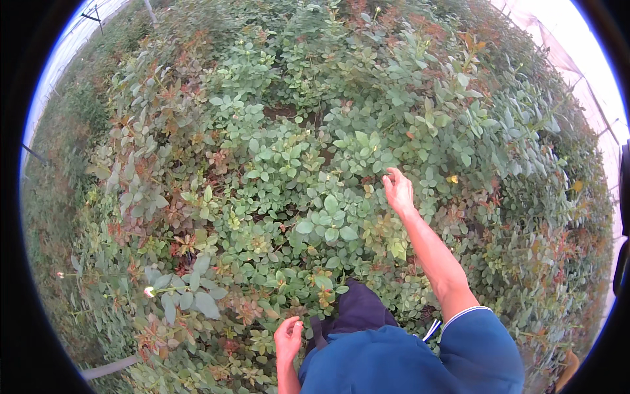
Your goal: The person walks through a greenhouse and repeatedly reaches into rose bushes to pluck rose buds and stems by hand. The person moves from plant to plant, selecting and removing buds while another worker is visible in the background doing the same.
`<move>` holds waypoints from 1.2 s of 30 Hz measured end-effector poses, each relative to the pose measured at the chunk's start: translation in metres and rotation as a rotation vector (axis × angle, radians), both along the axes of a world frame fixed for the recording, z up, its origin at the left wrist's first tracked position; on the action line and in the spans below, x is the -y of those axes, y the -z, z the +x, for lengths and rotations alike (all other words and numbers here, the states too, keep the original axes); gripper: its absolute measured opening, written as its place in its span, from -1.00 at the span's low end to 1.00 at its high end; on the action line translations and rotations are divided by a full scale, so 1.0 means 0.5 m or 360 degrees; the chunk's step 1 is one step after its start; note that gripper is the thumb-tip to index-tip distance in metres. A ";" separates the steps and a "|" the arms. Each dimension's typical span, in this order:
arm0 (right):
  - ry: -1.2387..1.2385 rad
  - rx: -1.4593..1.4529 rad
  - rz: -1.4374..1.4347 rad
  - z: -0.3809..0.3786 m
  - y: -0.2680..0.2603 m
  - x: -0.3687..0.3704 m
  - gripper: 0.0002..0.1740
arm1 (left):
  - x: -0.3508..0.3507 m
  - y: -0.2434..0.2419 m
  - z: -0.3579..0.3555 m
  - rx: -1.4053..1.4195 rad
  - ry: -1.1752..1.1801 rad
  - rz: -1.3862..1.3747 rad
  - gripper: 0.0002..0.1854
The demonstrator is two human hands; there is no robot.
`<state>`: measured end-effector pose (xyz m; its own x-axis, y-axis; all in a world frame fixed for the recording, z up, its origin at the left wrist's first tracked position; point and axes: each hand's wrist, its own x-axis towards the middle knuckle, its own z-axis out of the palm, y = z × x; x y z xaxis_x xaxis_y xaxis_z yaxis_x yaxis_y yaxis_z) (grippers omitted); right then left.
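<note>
My right hand (399,191) is stretched out over the leafy rose bushes (339,219), its fingers bent near some green leaves; I see nothing held in it. Low in the view, my left hand (289,338) hangs beside my body with its fingers curled, close to the foliage, and no object shows in it. A pale rosebud (149,291) on a long stem with broad leaves lies out to the left of my left hand. A small yellow bloom or leaf (452,179) is to the right of my right hand.
Dense rose plants with green and reddish leaves surround my legs (362,308). A grey pipe (110,368) runs at the lower left. Dark posts (92,17) rise at the upper left. Pale plastic sheeting (573,59) borders the plants on the right.
</note>
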<state>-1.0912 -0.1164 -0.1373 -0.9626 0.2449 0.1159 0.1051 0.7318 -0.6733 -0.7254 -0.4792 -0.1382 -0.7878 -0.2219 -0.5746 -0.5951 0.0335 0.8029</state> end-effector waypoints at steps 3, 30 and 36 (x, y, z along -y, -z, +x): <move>0.0019 -0.0115 0.0180 -0.150 0.043 0.019 -0.54 | 0.006 0.012 -0.063 0.0052 -0.0075 -0.0042 -0.74; -0.0720 0.0780 0.0577 -0.537 0.238 0.125 -0.57 | -0.014 0.308 -0.956 0.0033 0.0188 -0.0771 -0.44; -0.0802 0.0486 0.0509 -0.483 0.229 0.156 -0.70 | -0.046 0.394 -1.083 0.0030 0.0265 -0.0906 -0.54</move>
<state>-1.3325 -0.1942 -0.2519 -0.9514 -0.2442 -0.1876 -0.1503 0.9000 -0.4092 -1.2668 -0.4563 -0.3351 -0.8292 -0.3736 -0.4157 -0.5589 0.5500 0.6206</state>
